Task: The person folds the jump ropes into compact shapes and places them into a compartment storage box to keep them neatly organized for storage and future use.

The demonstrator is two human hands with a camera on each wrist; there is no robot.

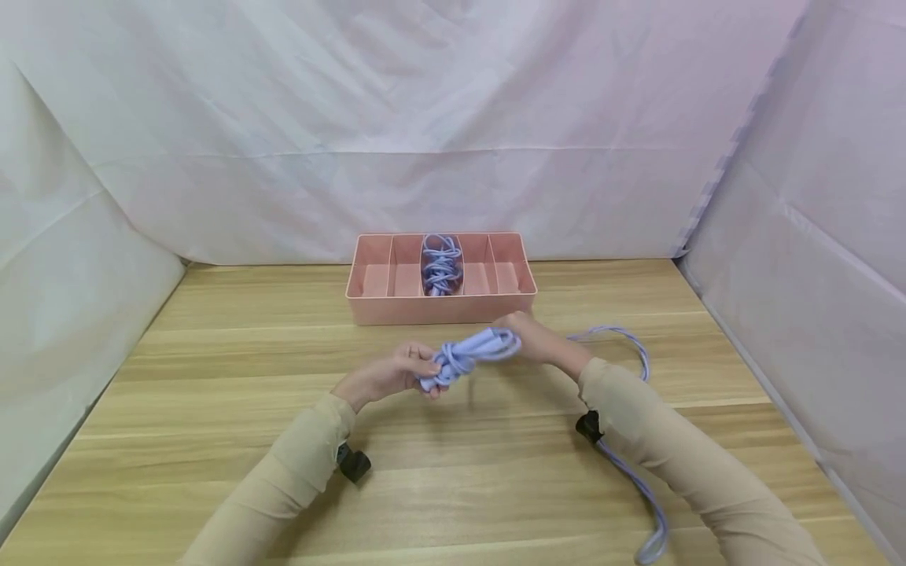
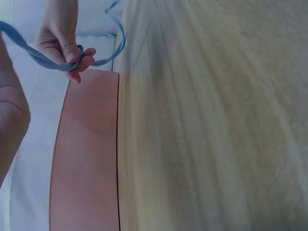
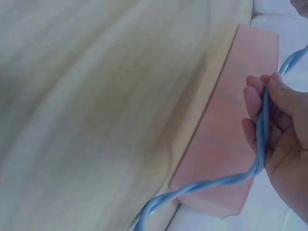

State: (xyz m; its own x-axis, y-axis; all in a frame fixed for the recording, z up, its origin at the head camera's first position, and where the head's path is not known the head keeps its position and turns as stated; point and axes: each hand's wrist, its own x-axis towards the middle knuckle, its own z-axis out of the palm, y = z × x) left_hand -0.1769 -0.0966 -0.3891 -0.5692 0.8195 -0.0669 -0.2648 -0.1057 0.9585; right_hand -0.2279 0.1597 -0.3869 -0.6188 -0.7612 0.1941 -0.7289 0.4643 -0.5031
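My left hand (image 1: 406, 369) grips a bundled lavender-blue jump rope (image 1: 470, 351), its pale cylindrical handles lying side by side with cord wound round them. In the left wrist view only a piece of this hand shows at the left edge. My right hand (image 1: 527, 338) is just right of the bundle, in front of the box. The right wrist view shows its thumb and fingers curled round the doubled, twisted cord (image 3: 262, 125). From there the loose cord trails right and down past my right forearm, ending in a loop (image 1: 653, 546) near the table's front.
At the back of the wooden table (image 1: 212, 377) stands a pink box (image 1: 442, 310) divided into several compartments. Another wound jump rope (image 1: 442, 267) lies in its middle compartment. White cloth (image 1: 396, 189) hangs behind the table and at both sides.
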